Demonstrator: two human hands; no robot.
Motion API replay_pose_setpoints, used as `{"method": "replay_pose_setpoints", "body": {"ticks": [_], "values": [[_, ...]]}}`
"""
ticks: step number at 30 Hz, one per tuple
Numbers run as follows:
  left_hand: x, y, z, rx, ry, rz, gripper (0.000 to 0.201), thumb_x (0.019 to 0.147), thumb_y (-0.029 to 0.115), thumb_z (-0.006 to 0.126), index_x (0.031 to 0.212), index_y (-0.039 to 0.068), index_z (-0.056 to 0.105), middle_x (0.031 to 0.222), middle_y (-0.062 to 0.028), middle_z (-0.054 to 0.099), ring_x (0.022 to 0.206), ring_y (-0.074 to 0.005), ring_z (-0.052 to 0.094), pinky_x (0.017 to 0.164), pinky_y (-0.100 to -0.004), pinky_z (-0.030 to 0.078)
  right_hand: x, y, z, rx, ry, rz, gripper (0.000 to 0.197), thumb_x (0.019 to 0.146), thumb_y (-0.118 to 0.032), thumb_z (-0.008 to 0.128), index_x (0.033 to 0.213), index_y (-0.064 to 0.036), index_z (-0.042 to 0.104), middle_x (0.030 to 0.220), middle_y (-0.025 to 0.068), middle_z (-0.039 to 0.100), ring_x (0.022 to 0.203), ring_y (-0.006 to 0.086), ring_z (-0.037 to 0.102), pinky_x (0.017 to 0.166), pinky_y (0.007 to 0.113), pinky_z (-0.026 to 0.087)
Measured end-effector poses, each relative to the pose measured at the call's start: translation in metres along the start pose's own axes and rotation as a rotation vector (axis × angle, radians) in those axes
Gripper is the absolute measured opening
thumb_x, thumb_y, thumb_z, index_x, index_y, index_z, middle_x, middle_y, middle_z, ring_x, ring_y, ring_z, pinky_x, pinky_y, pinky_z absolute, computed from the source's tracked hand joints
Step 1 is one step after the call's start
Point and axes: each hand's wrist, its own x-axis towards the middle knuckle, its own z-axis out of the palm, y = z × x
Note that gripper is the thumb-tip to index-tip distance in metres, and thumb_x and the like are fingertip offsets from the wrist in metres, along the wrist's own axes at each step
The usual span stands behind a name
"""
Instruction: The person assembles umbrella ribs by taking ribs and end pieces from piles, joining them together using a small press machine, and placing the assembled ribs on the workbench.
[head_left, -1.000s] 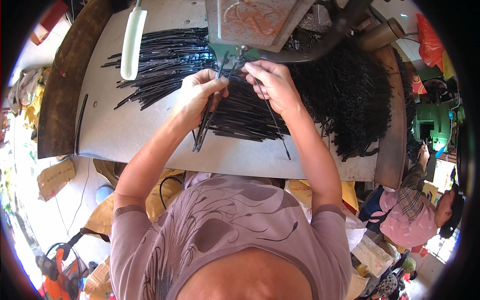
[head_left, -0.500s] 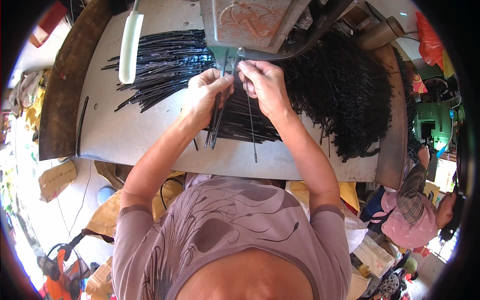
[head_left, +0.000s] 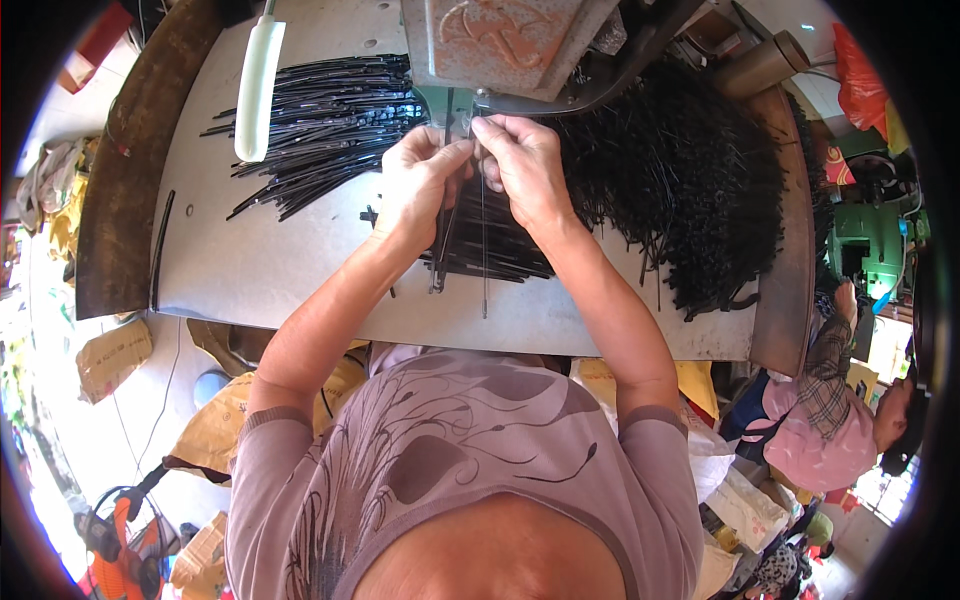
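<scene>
My left hand (head_left: pixel 415 185) is closed round a few black umbrella ribs (head_left: pixel 439 262), whose lower ends stick out beneath it. Beside it, my right hand (head_left: pixel 528 172) pinches one thin umbrella rib (head_left: pixel 485 262) that hangs almost straight down. Both sets of fingertips meet right below the grey metal head of a machine (head_left: pixel 508 48), which bears a reddish umbrella emblem. The exact spot where the ribs come together is hidden by my fingers. Under my hands lies a low stack of black ribs (head_left: pixel 500 245) on the metal tabletop (head_left: pixel 290 270).
A bundle of black ribs (head_left: pixel 320 125) lies at the left and a big dark heap (head_left: pixel 700 190) at the right. A white lamp tube (head_left: pixel 259 90) hangs at the upper left. Raised side boards (head_left: pixel 140 170) edge the table. Another person (head_left: pixel 820 425) sits at the far right.
My right hand has shifted slightly left, closer to my left hand. Its thin rib has swung from a slant to nearly vertical. The ribs in my left hand now lie closer together.
</scene>
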Motion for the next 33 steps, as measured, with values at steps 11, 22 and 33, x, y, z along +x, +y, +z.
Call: {"method": "replay_pose_setpoints", "body": {"ticks": [11,22,33], "values": [[0.004,0.010,-0.001,0.039,0.010,-0.021,0.015,0.074,0.004,0.061,0.078,0.005,0.047,0.059,-0.0027,0.051,0.042,-0.0058,0.040,0.037,-0.0170,0.029,0.003,-0.001,0.000,-0.018,-0.012,0.032,0.017,0.082,-0.012,0.053,0.076,0.0032,0.057,0.058,0.0035,0.052,0.041,0.0057,0.045,0.034,0.019,0.035],[0.004,0.018,-0.005,0.064,-0.024,-0.004,0.014,0.073,0.004,0.061,0.077,0.005,0.048,0.059,-0.0049,0.053,0.040,-0.0058,0.039,0.035,-0.0169,0.028,-0.016,-0.041,-0.056,-0.363,0.069,0.010,0.016,0.078,-0.012,0.057,0.083,0.0029,0.059,0.064,0.0056,0.056,0.043,0.0065,0.048,0.035,0.017,0.034],[-0.035,0.099,-0.151,1.720,0.228,0.369,0.030,0.072,0.009,0.060,0.101,0.002,0.054,0.080,-0.0128,0.058,0.071,-0.0247,0.057,0.065,-0.0321,0.045,-0.032,-0.048,-0.076,-1.349,-0.052,-0.430,0.012,0.074,-0.006,0.058,0.086,-0.0053,0.060,0.079,0.0045,0.058,0.069,0.0211,0.057,0.063,0.027,0.046]]}}
